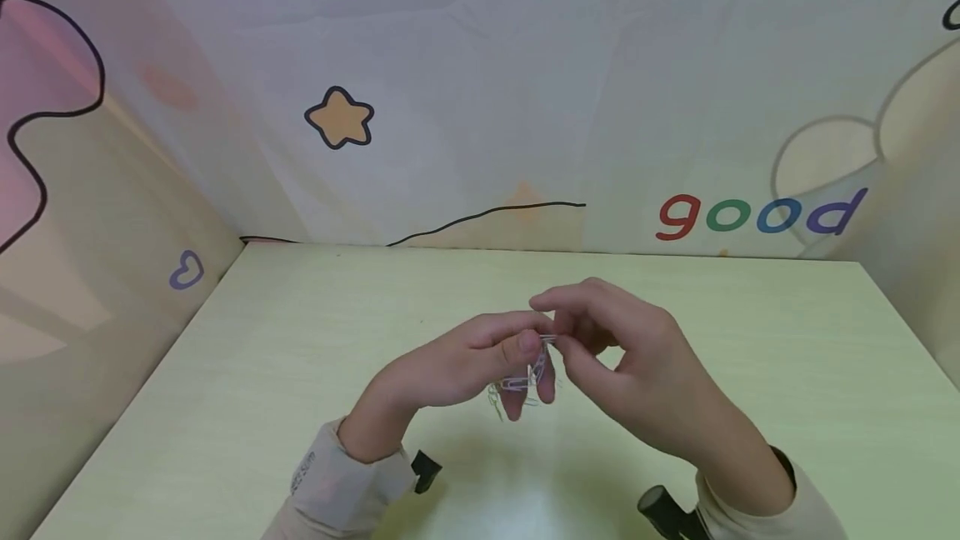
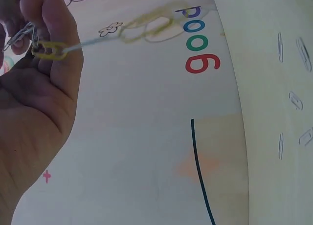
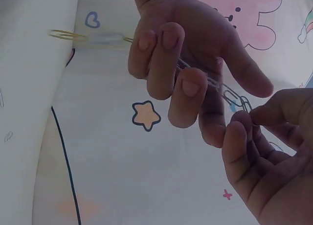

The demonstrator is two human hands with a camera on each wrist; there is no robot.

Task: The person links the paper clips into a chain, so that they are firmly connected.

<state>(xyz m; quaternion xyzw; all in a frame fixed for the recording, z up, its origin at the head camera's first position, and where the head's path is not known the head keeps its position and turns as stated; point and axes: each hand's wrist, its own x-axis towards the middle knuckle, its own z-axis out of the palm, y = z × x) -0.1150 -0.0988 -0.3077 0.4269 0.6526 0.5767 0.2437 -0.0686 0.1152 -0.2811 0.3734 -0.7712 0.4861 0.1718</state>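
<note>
- The left hand [image 1: 450, 365] holds a paper-clip chain [image 1: 525, 375] above the middle of the counter [image 1: 247, 357]; its fingers [image 3: 161, 58] are curled round the linked clips, and the chain's free end trails out past the hand in the wrist views.
- In the left wrist view a yellow clip [image 2: 49, 50] sits in that grip, with blurred links running on beyond it.
- The right hand [image 1: 637, 365] meets the left just beside it; its thumb and forefinger pinch the near end of the chain, where the last link [image 3: 244, 105] lies.
- Judging by this, several clips are already joined and one more link is being worked at the fingertips.
- Loose paper clips [image 2: 293, 100] lie scattered on the counter, not yet joined, so the chaining looks partly done.
- Writing: the backdrop [image 1: 600, 65] reads "good" [image 1: 761, 215] in red, green, blue and purple letters; the print on the left sleeve [image 1: 330, 482] is too small to read.
</note>
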